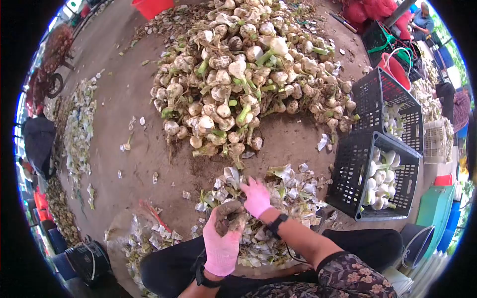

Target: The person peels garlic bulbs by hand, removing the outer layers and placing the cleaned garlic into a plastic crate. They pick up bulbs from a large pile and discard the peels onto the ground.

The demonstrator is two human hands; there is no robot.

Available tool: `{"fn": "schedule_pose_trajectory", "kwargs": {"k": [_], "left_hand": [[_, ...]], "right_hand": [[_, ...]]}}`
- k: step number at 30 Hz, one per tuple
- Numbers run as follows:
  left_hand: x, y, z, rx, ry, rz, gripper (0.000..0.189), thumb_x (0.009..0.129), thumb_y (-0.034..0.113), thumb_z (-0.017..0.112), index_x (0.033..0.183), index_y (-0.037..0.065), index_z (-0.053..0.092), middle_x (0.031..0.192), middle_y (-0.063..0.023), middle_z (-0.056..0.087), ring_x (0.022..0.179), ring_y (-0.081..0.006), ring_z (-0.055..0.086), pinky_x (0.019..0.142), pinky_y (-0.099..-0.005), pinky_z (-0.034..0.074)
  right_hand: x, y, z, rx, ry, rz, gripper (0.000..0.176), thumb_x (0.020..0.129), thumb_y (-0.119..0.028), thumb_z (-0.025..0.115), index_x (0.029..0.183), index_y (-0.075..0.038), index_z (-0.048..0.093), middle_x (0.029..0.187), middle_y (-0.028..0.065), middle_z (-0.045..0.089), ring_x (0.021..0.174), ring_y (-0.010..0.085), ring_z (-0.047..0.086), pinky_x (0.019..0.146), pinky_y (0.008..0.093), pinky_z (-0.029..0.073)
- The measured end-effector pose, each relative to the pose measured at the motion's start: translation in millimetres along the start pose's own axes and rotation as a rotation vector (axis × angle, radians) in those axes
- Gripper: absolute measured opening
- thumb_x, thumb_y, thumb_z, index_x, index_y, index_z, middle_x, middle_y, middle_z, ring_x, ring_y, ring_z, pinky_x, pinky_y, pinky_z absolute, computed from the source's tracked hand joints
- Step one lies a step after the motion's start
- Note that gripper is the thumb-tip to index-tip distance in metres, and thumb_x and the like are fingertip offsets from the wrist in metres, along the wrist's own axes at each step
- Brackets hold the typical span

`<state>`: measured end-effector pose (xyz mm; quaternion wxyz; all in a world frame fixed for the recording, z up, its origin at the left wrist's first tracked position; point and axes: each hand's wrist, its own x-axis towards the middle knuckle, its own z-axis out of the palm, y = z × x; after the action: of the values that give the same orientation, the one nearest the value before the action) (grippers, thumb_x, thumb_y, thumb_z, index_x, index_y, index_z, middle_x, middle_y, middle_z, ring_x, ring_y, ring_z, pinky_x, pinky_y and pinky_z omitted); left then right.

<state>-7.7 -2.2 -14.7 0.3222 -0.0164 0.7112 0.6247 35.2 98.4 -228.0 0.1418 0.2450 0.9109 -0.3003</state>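
Note:
My left hand [222, 244], in a pink glove with muddy fingertips, is curled closed above my lap. What lies inside its fingers, if anything, is hidden. My right hand [256, 198], also in a pink glove, is stretched out with its fingers apart over the garlic peels [290, 191] on the ground. I see nothing held in it. Beyond both hands rises a large heap of garlic bulbs [223, 94], soil-stained, with short green stems. Cleaned white garlic [381, 181] lies inside the near black crate [348, 174] to my right.
Behind the near crate stands another black crate [367, 102] with garlic in it. A red bucket [395, 69] is farther back. At the left, a strip of peels [79, 129] runs along the floor near a dark bucket [88, 260]. Another person [422, 22] sits at the far right.

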Motion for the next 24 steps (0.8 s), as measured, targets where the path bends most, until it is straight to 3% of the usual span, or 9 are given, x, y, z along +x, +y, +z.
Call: {"fn": "schedule_pose_trajectory", "kwargs": {"k": [3, 6, 9, 10, 14, 17, 19, 21, 24], "left_hand": [[-4.1, 0.6, -0.6, 0.012, -0.019, 0.01, 0.034, 0.077, -0.01, 0.059, 0.11, -0.002, 0.057, 0.1, -0.0058, 0.063, 0.092, -0.0106, 0.057, 0.082, -0.0246, 0.046], [-3.9, -2.5, -4.5, 0.103, -0.083, 0.105, 0.032, 0.079, -0.005, 0.061, 0.11, -0.005, 0.056, 0.098, -0.0051, 0.063, 0.093, -0.0099, 0.057, 0.083, -0.0248, 0.046], [5.3, -23.1, -10.1, 0.441, -0.099, 0.293, 0.04, 0.072, -0.001, 0.066, 0.111, -0.004, 0.057, 0.098, -0.0096, 0.063, 0.091, -0.0165, 0.06, 0.084, -0.0275, 0.047], [4.8, -26.1, -9.6, 0.678, -0.086, 0.375, 0.052, 0.066, 0.003, 0.069, 0.116, -0.001, 0.055, 0.105, -0.0161, 0.06, 0.097, -0.028, 0.06, 0.088, -0.0332, 0.047], [3.3, -51.6, -4.3, 0.756, -0.141, 0.46, 0.065, 0.062, 0.005, 0.069, 0.123, -0.002, 0.046, 0.116, -0.0237, 0.05, 0.11, -0.04, 0.049, 0.094, -0.0411, 0.043], [-1.6, -39.7, -1.3, 0.624, -0.145, 0.61, 0.06, 0.062, 0.004, 0.068, 0.119, -0.002, 0.05, 0.114, -0.0208, 0.054, 0.11, -0.0362, 0.053, 0.095, -0.0391, 0.042], [-10.3, -29.1, -1.5, 0.623, -0.139, 0.631, 0.06, 0.06, 0.003, 0.07, 0.117, -0.002, 0.051, 0.113, -0.0197, 0.055, 0.108, -0.0353, 0.054, 0.093, -0.038, 0.043], [-13.4, -24.7, -4.1, 0.505, -0.081, 0.662, 0.06, 0.058, 0.003, 0.071, 0.115, -0.002, 0.052, 0.109, -0.018, 0.057, 0.105, -0.0341, 0.056, 0.092, -0.0372, 0.044], [-19.8, -17.0, -7.6, 0.55, -0.029, 0.791, 0.06, 0.058, 0.001, 0.071, 0.115, 0.001, 0.054, 0.108, -0.0159, 0.059, 0.101, -0.0326, 0.058, 0.09, -0.037, 0.045]], "right_hand": [[-23.3, 22.2, 21.2, 0.125, -0.012, 0.016, 0.033, 0.074, -0.004, 0.056, 0.101, -0.017, 0.069, 0.119, 0.0122, 0.057, 0.11, 0.032, 0.053, 0.092, 0.0409, 0.044], [-29.2, 36.2, 15.4, 0.446, 0.252, 0.105, 0.024, 0.075, -0.005, 0.055, 0.093, -0.009, 0.07, 0.096, 0.0154, 0.066, 0.089, 0.0363, 0.061, 0.084, 0.04, 0.048], [-39.2, 29.9, -36.1, 0.845, 0.122, 0.1, 0.035, 0.073, 0.006, 0.054, 0.105, -0.002, 0.067, 0.103, 0.0165, 0.067, 0.094, 0.0233, 0.065, 0.086, 0.03, 0.048], [-53.7, 9.4, -75.3, 1.015, 0.13, -0.06, 0.043, 0.073, 0.014, 0.05, 0.112, 0.001, 0.063, 0.107, 0.0128, 0.067, 0.099, 0.016, 0.062, 0.089, 0.0269, 0.045], [-82.9, -14.4, -125.1, 1.179, 0.17, -0.165, 0.051, 0.078, 0.009, 0.059, 0.127, -0.002, 0.053, 0.119, 0.0112, 0.06, 0.107, 0.0163, 0.056, 0.097, 0.0288, 0.041], [-101.2, -28.5, -140.2, 1.089, 0.257, -0.214, 0.058, 0.082, 0.003, 0.063, 0.136, -0.002, 0.042, 0.127, 0.0114, 0.054, 0.113, 0.0179, 0.052, 0.099, 0.0304, 0.039], [-108.6, -30.7, -144.3, 1.464, 0.423, -0.215, 0.065, 0.084, -0.003, 0.064, 0.141, -0.004, 0.033, 0.129, 0.0111, 0.051, 0.112, 0.0188, 0.052, 0.096, 0.0302, 0.042], [-110.3, -20.1, -137.2, 1.696, 0.438, -0.496, 0.067, 0.085, -0.008, 0.064, 0.143, -0.005, 0.029, 0.131, 0.0104, 0.049, 0.108, 0.0162, 0.053, 0.09, 0.0289, 0.045], [-125.4, -36.3, -149.1, 1.372, 0.393, -0.18, 0.057, 0.086, -0.015, 0.066, 0.135, -0.001, 0.04, 0.121, 0.0075, 0.056, 0.1, 0.0109, 0.055, 0.082, 0.0259, 0.047]]}}
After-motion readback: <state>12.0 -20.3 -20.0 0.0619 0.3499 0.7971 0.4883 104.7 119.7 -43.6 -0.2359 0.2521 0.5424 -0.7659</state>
